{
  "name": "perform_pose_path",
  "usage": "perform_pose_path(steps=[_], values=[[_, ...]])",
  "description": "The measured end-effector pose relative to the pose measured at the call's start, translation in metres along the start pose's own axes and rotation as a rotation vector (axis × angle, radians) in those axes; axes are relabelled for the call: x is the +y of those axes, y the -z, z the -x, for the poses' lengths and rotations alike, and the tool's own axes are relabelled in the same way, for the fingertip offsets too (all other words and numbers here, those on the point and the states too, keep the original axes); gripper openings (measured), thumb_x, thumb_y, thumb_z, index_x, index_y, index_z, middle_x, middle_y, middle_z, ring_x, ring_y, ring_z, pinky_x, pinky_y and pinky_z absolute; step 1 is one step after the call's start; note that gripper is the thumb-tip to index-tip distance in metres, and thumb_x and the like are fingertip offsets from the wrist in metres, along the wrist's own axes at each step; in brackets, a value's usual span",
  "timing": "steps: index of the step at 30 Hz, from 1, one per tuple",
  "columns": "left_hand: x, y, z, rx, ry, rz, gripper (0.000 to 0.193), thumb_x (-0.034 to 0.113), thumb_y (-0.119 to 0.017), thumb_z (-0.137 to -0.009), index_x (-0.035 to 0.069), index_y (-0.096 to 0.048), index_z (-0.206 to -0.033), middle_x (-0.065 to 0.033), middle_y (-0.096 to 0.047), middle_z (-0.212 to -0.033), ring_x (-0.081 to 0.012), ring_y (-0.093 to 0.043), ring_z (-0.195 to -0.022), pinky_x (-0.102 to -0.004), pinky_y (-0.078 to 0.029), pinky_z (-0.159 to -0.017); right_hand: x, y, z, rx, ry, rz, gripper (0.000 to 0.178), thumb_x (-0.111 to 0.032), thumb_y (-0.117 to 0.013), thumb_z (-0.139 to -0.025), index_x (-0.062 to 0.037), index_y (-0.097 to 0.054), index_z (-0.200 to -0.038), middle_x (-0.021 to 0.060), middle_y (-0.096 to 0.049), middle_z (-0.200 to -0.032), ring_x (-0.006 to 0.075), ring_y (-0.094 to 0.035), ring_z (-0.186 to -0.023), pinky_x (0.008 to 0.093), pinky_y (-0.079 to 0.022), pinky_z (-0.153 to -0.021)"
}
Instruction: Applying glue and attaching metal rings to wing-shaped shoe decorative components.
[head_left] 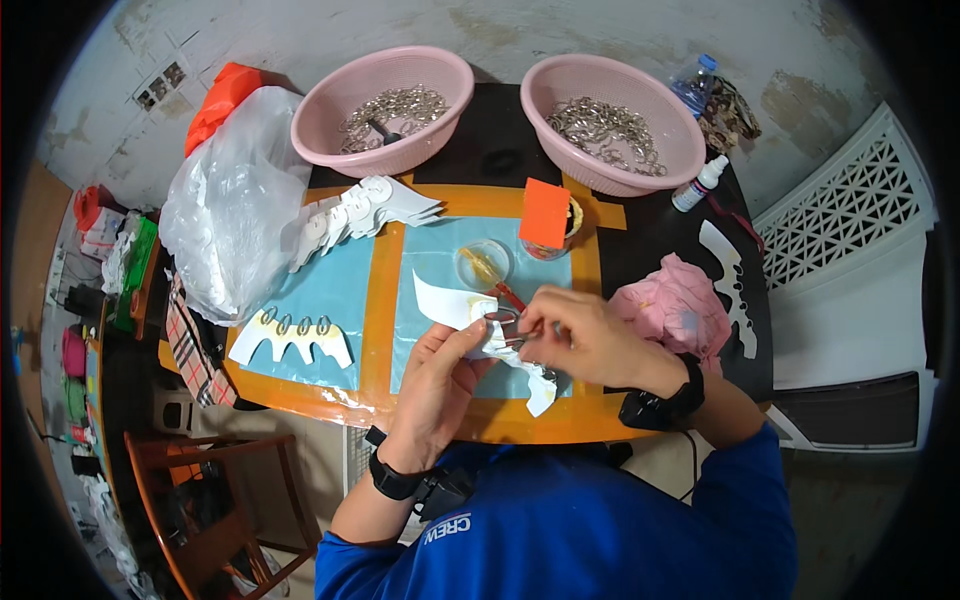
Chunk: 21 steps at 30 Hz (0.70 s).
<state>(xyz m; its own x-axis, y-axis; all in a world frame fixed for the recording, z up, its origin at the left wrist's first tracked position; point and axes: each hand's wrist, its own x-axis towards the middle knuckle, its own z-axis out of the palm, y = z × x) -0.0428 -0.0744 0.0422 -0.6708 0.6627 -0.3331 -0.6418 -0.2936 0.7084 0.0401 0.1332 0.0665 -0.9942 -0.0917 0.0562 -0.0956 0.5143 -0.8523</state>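
Two hands meet over the blue mat (440, 300); the left hand (440, 375) grips a white scalloped card strip (455, 305) from below, thumb and fingers closed on it, while the right hand (590, 335) pinches a small metal ring (503, 318) against the strip's edge, a red-handled tool (510, 296) lying just beside the fingertips; the strip curls down to the table's near edge; beyond it stand a clear glue dish (484, 263) and an orange card (544, 213); left on the mat lies a finished strip with rings (293, 336), with a stack of white strips (360, 212) above it; two pink basins (385, 100) of metal rings stand at the far edge; a pink cloth (672, 308) sits right.
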Motion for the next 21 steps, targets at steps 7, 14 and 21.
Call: perform_pose_path(steps=[7,14,21], values=[[0.005,-0.010,-0.004,0.019,0.046,-0.064,0.030,0.020,-0.067,-0.104,0.003,-0.067,-0.127,-0.0069,-0.074,-0.118,-0.0157,-0.071,-0.102,-0.0332,-0.056,-0.091,0.026,-0.009,0.010,-0.085,-0.207,-0.414,0.014,-0.013,-0.067,-0.104,-0.0003,-0.062,-0.104,0.0006,-0.066,-0.088,0.0042,-0.060,-0.077,0.0238,-0.051,-0.068],[0.000,-0.024,-0.016,0.110,-0.072,-0.250,0.025,0.024,-0.072,-0.102,0.006,-0.071,-0.119,-0.0045,-0.075,-0.108,-0.0137,-0.071,-0.096,-0.0318,-0.058,-0.084,0.025,-0.007,0.015,-0.023,-0.225,-0.636,0.018,-0.018,-0.065,-0.106,-0.0008,-0.062,-0.106,-0.0015,-0.064,-0.087,0.0030,-0.056,-0.075,0.0220,-0.048,-0.066],[-0.007,-0.018,-0.024,0.051,0.034,-0.119,0.031,0.027,-0.069,-0.104,0.004,-0.067,-0.125,-0.0051,-0.073,-0.110,-0.0146,-0.071,-0.097,-0.0289,-0.057,-0.083,0.031,-0.017,0.026,0.032,-0.156,-0.454,0.024,-0.021,-0.069,-0.105,0.0009,-0.064,-0.096,-0.0029,-0.059,-0.077,0.0028,-0.049,-0.073,0.0246,-0.041,-0.063]])
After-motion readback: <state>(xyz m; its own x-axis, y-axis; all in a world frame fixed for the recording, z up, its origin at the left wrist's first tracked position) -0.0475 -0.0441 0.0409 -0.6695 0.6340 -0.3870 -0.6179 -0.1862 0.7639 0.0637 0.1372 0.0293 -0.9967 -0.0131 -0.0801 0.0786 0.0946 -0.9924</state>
